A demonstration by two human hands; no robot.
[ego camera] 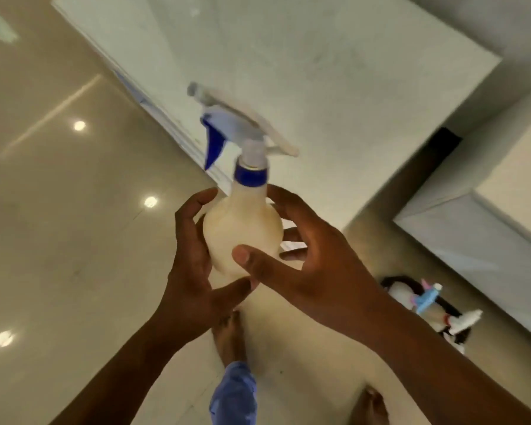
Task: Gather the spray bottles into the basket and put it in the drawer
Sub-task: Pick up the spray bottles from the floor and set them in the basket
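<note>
A round cream spray bottle with a blue collar and a white and blue trigger head is upright in the middle of the view, held in both hands. My left hand cups its left side and base. My right hand wraps its right side, thumb across the front. On the floor at the lower right sits a dark basket holding other spray bottles, one with a light blue trigger, one with a white head.
A white counter block fills the upper middle, with a second white unit at the right beside the basket. Glossy beige floor tiles spread to the left. My bare feet and a blue trouser leg are below the hands.
</note>
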